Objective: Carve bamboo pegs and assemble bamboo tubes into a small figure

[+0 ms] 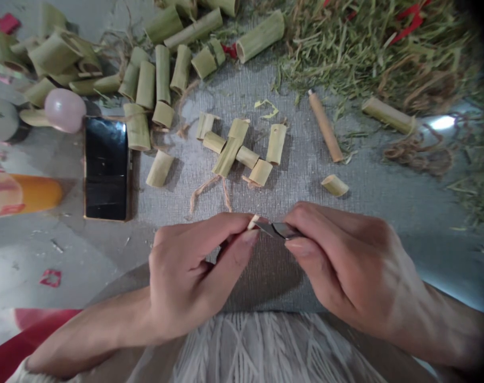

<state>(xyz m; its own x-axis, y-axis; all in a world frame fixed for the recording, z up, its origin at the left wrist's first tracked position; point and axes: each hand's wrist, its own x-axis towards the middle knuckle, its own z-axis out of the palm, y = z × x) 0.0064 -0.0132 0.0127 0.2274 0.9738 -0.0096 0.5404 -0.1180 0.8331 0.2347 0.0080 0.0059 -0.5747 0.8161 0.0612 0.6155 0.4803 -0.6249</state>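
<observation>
Between thumb and forefinger, my left hand [202,266] pinches a small pale piece of plant stem [253,222]. My right hand [341,266] is closed around a craft knife [284,230], whose blade meets the piece's edge. Just beyond both hands, several cut stem sections are joined into a small figure [229,151], with two twine ends trailing toward me. A short cut stem section [335,185] lies on the table past my right hand. Farther off rests a wooden-handled tool [325,126] with a metal tip.
Cut green stems [146,85] are heaped at the back left. A phone [106,167], a pink rounded object [65,110] and an orange-filled container [30,192] stand at the left. Shredded green plant matter [369,48] covers the back right, with a twine bundle [421,149] nearby.
</observation>
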